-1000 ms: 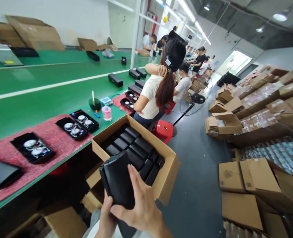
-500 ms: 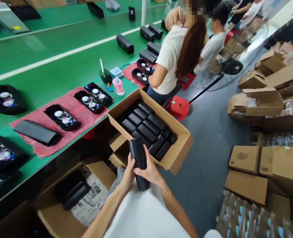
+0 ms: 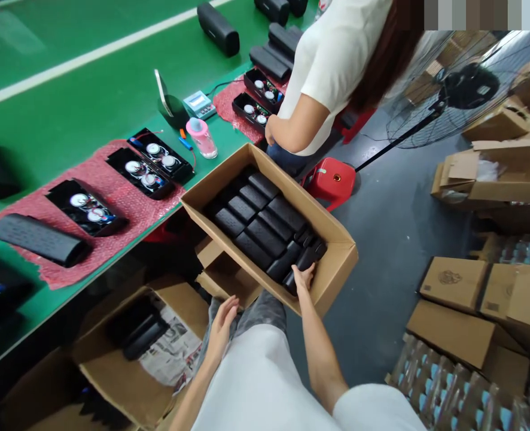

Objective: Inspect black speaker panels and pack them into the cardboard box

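Note:
A cardboard box in front of me holds rows of black speaker housings. My right hand reaches into its near right corner, thumb and fingers around the end of a black speaker housing there. Outside the box's near side, my left hand hangs above my leg, holding nothing, fingers loosely stretched and a little apart. Below it on the left stands a lower open box with newspaper and black housings inside.
Opened housings with round white parts and wires lie on pink bubble wrap along the green bench. A pink bottle stands near its edge. A co-worker is just beyond the box, beside a red stool and fan. Cartons line the right.
Both hands held one black housing upright before my body. Now my left hand is off it and lower left, while my right has moved forward into the box. The view has come closer.

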